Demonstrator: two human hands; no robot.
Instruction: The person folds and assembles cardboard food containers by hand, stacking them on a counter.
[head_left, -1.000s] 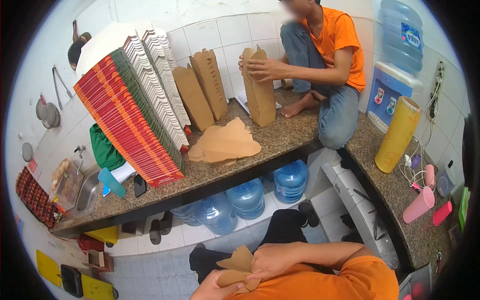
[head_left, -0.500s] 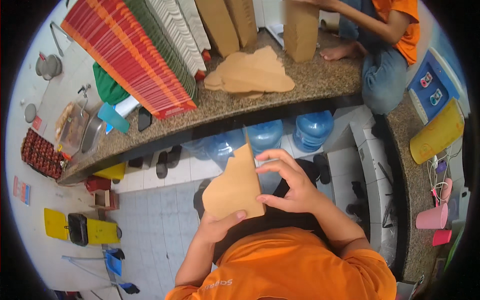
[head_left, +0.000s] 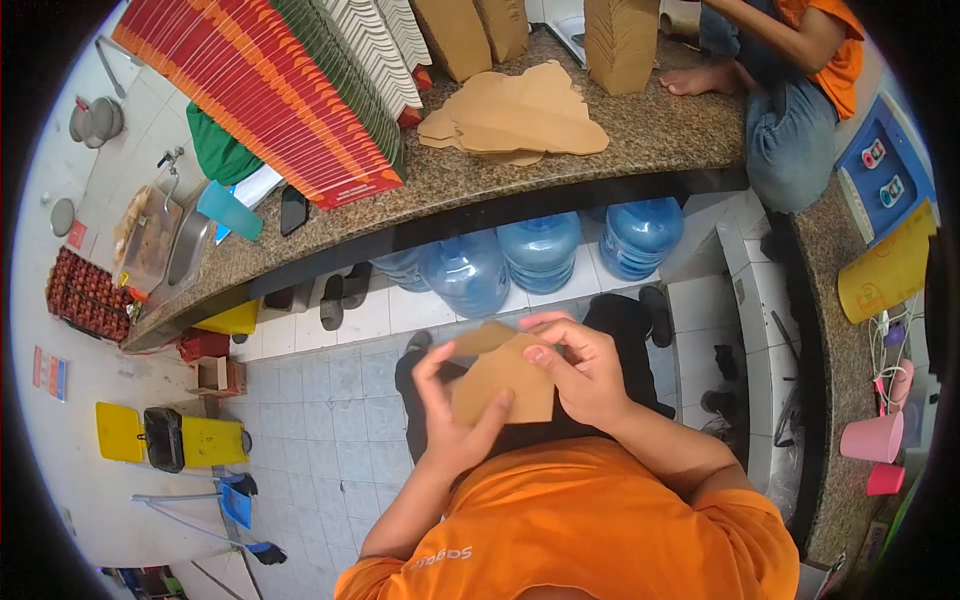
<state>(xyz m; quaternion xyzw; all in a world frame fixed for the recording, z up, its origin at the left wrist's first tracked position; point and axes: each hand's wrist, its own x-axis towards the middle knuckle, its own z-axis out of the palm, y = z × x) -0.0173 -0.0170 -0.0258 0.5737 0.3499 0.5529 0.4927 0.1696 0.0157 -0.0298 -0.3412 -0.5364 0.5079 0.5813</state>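
Note:
A brown cardboard piece (head_left: 503, 385), partly folded, is held over my lap. My left hand (head_left: 452, 428) grips its left side, thumb pressed on the face and fingers reaching round to the far side. At the upper right corner, my right hand (head_left: 592, 375) pinches it between thumb and fingers. A flap stands up at the far side of the piece. On the granite counter ahead lies a loose pile of flat brown cardboard blanks (head_left: 520, 115). To the right of them, a tall stack of nested brown cardboard pieces (head_left: 618, 50) stands upright.
Tall stacks of red boxes (head_left: 270, 110) stand on the counter (head_left: 480, 195) at left, near a teal cup (head_left: 228, 210). Blue water jugs (head_left: 540, 250) sit below it. Another person in an orange shirt (head_left: 838, 50) sits at far right. A pink cup (head_left: 870, 437) stands right.
The cardboard has gone from a longer, flatter shape to a folded one, with a flap now raised. My left hand has moved up its side; my right fingers have closed on the corner.

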